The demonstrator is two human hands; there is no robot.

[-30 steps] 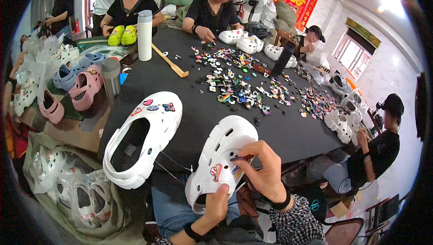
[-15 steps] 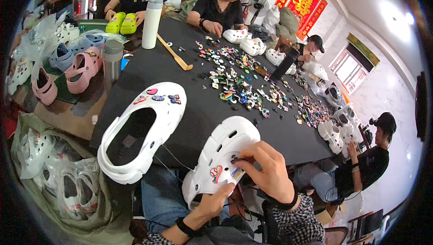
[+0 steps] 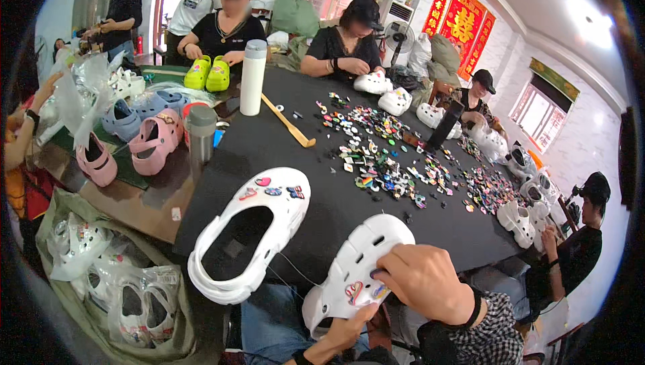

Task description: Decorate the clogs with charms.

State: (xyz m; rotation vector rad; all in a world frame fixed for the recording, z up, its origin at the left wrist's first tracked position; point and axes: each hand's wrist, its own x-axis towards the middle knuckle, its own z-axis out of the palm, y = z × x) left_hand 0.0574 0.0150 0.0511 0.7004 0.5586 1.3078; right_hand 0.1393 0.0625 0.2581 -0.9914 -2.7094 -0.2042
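A white clog [image 3: 349, 257] is tilted up at the near edge of the table, with my left hand [image 3: 344, 333] gripping it at the heel end. My right hand [image 3: 426, 277] presses on the clog's upper, fingers pinched around a small dark shoe charm [image 3: 379, 273] at one of the holes; the fingers mostly hide it. Just beside are a baseball-style charm [image 3: 353, 291] and a partly covered blue-and-yellow charm [image 3: 379, 291]. The matching white clog [image 3: 306, 210] lies to the left, bearing several charms on its toe, and a thin cord links the two.
Loose charms [image 3: 390, 163] spread over the black tabletop [image 3: 222, 183]. A wooden stick [image 3: 289, 123], a white bottle [image 3: 252, 79] and a steel tumbler [image 3: 201, 136] stand or lie farther off. A sack of bagged clogs [image 3: 185, 318] sits at lower left. Several people work around the table.
The view has tilted upward, so more of the room shows. My right hand has turned over with its back up and its fingers now cover the dark charm. The left hand still holds the clog.
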